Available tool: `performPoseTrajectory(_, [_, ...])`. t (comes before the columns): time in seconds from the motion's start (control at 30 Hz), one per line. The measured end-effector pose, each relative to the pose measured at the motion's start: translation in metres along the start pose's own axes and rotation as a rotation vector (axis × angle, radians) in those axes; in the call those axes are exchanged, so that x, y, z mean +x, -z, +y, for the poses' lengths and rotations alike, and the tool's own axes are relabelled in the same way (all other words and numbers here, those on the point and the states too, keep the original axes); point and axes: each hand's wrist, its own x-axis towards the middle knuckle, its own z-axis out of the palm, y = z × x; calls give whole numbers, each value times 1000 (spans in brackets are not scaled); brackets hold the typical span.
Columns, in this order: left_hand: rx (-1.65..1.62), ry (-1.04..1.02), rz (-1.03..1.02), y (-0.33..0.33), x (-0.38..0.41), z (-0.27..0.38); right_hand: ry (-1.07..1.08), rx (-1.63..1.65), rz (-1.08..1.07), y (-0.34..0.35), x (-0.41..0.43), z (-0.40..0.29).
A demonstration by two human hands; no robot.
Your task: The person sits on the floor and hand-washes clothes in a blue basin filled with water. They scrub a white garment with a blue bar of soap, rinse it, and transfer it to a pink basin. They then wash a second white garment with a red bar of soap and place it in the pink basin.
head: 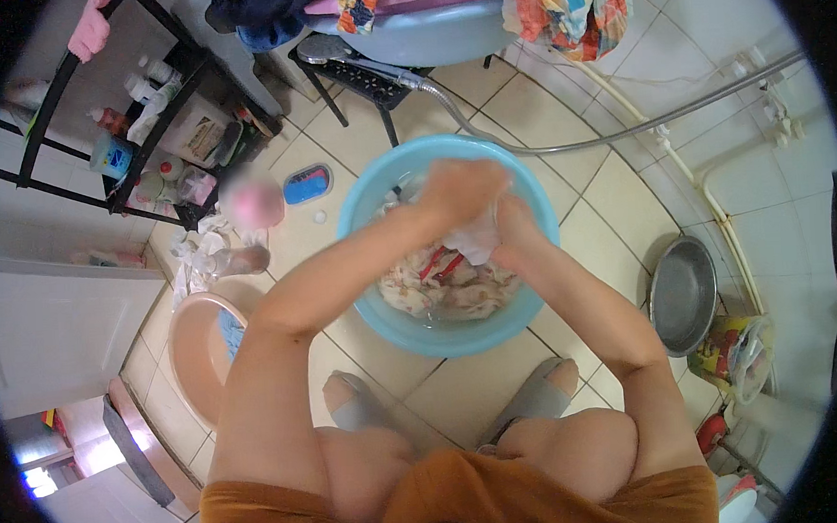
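A light-blue plastic basin (454,345) stands on the tiled floor between my feet, with water and wet patterned cloth (463,291) in it. Over its far part, my left hand (468,188) is blurred and closed on a wet white cloth (475,241). My right hand (515,228) grips the same cloth at its right side, close against the left one. The white cloth hangs down between the hands above the patterned cloth, which has red strips on it. The fingers of both hands are partly hidden.
A shower head (326,48) lies on a black stool (374,86), its hose running right. Behind is a blue tub (428,37) of clothes. A blue brush (306,186) and a peach basin (189,359) are left; a grey metal basin (684,297) leans right. A black shelf (123,184) holds bottles.
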Motion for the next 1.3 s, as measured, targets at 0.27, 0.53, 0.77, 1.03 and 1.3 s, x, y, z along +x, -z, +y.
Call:
performPoseTrajectory(0.27, [45,-8,-181,-18,-5,-9,-32,11,7,17,15,5])
performPoseTrajectory(0.53, [3,65,-243,-25,-19,-5,-44,-63,85,-2,5,-4])
performPoseTrajectory(0.77, [-48,121,50,-13,-2,-4,165,-339,-85,16,14,4])
performPoseTrajectory(1.03, [11,15,66,-13,-4,-6,-41,-5,15,29,23,6])
performPoseTrajectory(1.3, [18,-37,-130,-26,-11,-12,-14,-34,50,8,18,6])
